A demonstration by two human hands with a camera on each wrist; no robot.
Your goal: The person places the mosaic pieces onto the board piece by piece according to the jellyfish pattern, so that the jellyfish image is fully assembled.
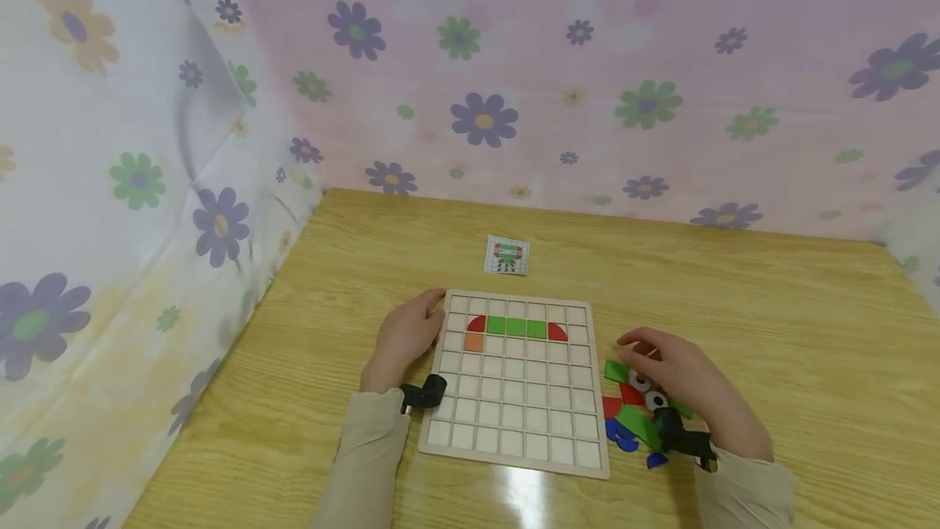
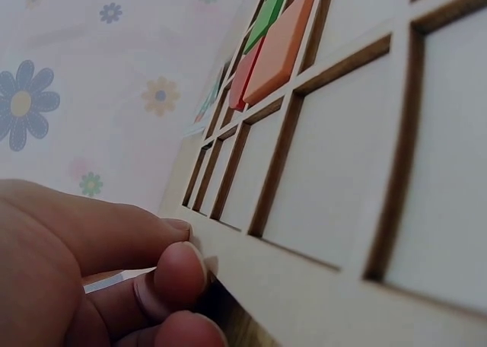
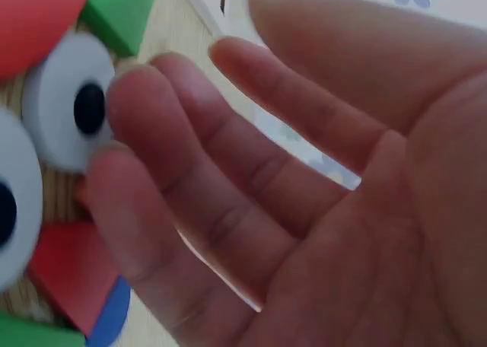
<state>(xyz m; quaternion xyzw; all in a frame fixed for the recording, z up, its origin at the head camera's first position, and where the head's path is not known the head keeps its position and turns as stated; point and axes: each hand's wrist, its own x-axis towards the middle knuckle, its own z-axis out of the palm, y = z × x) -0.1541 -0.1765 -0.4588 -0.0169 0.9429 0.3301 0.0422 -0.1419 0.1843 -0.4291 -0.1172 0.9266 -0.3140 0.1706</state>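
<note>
A wooden grid board (image 1: 514, 464) lies flat, with a row of a red quarter-circle (image 1: 477, 323), several green squares (image 1: 516, 327) and another red quarter-circle (image 1: 558, 331) near its top. An orange square (image 1: 473, 342) sits below the left red piece. My left hand (image 1: 405, 337) holds the board's left edge near the upper corner; in the left wrist view its curled fingertips (image 2: 183, 275) meet the frame. Over loose pieces right of the board hovers my right hand (image 1: 679, 370), fingers spread and slightly bent, palm bare. Beneath it lie round eye pieces (image 3: 65, 111).
Loose pieces right of the board include a green square (image 1: 615, 371), red pieces (image 1: 612, 406), a large green piece (image 1: 640, 426) and blue rounded pieces (image 1: 657, 460). A small pattern card (image 1: 507, 255) lies behind the board. Flowered cloth (image 1: 485, 121) borders the wooden table (image 1: 330, 251).
</note>
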